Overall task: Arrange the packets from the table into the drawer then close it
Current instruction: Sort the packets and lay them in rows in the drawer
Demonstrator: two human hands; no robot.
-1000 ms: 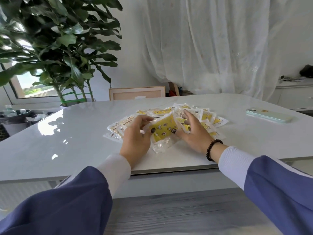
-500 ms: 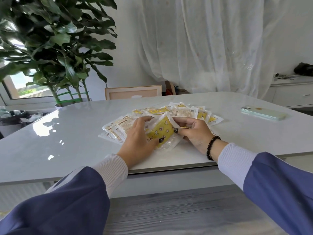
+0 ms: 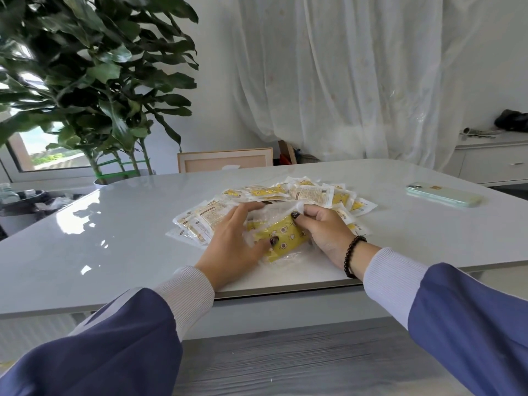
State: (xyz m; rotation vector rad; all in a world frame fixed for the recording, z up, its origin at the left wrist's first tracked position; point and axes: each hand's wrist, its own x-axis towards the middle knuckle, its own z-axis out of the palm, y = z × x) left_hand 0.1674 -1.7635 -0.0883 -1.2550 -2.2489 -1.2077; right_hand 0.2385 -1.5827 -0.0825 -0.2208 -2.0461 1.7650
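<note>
Several clear packets with yellow and white print [image 3: 311, 194] lie in a loose heap on the white table [image 3: 114, 241]. My left hand [image 3: 231, 247] and my right hand [image 3: 323, 230] together clasp a small stack of yellow packets [image 3: 281, 237] at the near side of the heap. The left thumb presses on the stack's front face, and the right fingers curl over its top right corner. The stack's lower edge rests on the tabletop. No drawer is in view.
A pale green phone [image 3: 444, 194] lies at the right of the table. A large leafy plant [image 3: 94, 81] stands at the back left. A framed panel [image 3: 225, 160] leans behind the table, and a white cabinet [image 3: 491, 161] stands at the far right.
Both hands have drawn the gathered yellow packets closer to the table's near edge, and the stack now lies flatter between them. The camera has tilted slightly.
</note>
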